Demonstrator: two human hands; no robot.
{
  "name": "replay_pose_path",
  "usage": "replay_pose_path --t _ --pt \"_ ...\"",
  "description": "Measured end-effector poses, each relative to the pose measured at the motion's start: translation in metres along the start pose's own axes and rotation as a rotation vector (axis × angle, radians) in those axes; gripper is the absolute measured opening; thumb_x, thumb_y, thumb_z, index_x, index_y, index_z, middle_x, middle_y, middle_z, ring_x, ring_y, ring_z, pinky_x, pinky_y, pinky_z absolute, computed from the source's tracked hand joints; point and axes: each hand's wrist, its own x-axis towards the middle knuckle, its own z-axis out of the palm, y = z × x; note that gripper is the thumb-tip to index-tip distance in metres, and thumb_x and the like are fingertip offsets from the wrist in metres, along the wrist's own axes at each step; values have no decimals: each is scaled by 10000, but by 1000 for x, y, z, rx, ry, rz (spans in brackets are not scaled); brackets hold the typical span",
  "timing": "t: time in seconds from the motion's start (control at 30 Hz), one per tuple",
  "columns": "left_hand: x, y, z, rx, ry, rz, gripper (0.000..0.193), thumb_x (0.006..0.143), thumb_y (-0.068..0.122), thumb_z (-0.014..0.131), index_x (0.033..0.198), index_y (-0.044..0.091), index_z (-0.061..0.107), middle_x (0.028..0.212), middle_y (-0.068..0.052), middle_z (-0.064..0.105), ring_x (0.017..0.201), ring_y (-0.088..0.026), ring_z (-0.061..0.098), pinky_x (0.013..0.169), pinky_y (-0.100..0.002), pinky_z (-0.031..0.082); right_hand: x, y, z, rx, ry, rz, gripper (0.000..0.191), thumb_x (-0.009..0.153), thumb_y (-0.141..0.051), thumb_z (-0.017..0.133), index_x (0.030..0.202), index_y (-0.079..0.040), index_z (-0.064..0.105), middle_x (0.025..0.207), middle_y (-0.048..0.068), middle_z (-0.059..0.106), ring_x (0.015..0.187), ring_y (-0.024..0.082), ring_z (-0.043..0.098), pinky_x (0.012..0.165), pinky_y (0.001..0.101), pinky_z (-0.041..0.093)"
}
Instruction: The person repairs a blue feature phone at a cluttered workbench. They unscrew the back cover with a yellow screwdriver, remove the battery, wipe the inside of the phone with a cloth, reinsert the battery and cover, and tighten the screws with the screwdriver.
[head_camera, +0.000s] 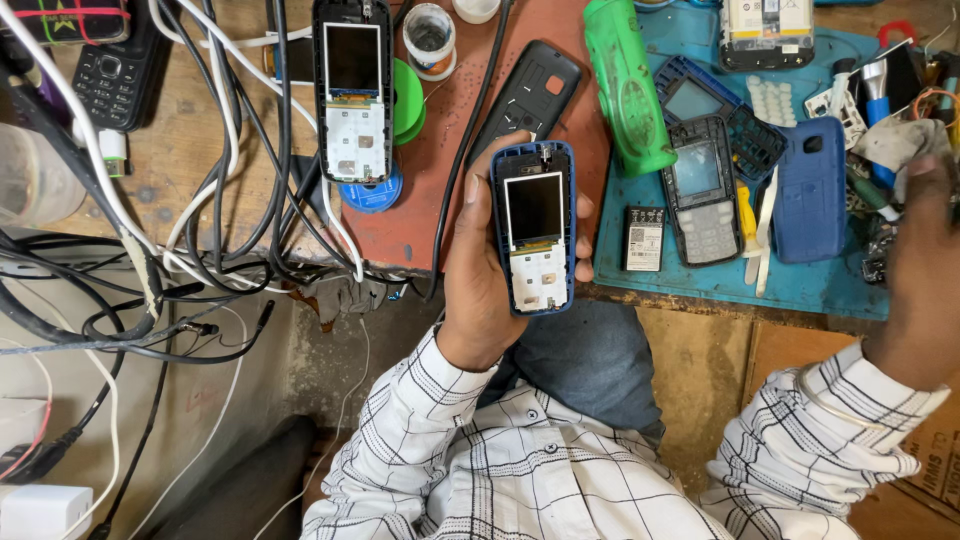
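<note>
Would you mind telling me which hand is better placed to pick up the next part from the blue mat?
Probably the right hand: it is empty and reaches over the blue mat's right edge, beside the loose parts. The left hand is wrapped around the opened blue phone, away from the mat's parts.

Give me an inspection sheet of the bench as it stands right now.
Surface: wooden bench with a red mat and a blue mat.
Job's things: blue-framed phone, front cover off, screen and board bare.
Clutter: second stripped phone, grey keypad phone, battery, green torch, blue back cover.
Grippers: left hand holds the blue-framed phone; right hand reaches among tools at the mat's edge.
Cables: black and white tangle at the left.
Surroundings: nothing seen.
</note>
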Motion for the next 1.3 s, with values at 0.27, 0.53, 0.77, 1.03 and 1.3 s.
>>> replay_pose_path --t 0.27,0.53,0.77,1.03,1.3 --pt "5 0 -3 11 0 9 560 1133 554 338 1532 163 369 1139 -202 666 900 -279 704 742 -425 626 11 39 -9 -478 -8 -299 358 909 -18 664 1263 37 657 1008 132 733 861 204 698 685 311 544" --pt "5 -2 -4 -46 12 -8 556 1133 554 339 1532 168 380 1131 -198 663 898 -282 701 740 -434 621 -3 58 -1 16 -12 -186 166 1168 -50 564 1308 34 594 1152 143 725 977 171 722 801 335 596" --pt "5 -2 -1 -3 28 5 543 1139 547 333 1522 166 384 1129 -198 660 891 -278 697 740 -433 621 11 34 1 94 78 -81 138 1081 -57 627 1180 39 626 1040 140 725 850 173 700 692 307 556" --pt "9 -2 2 -102 -32 5 590 1154 460 328 1629 115 385 1091 -176 670 944 -242 698 825 -418 618 -28 -116 -24 697 101 -99 127 983 -65 699 1035 45 662 913 136 725 704 175 675 567 274 511" --pt "9 -11 5 -3 46 124 659 1186 560 286 1496 9 473 971 -125 670 840 -177 657 792 -327 552 -66 -268 -19 427 -308 -630 277 941 -4 791 1199 -41 698 1137 99 677 953 243 638 819 356 505"
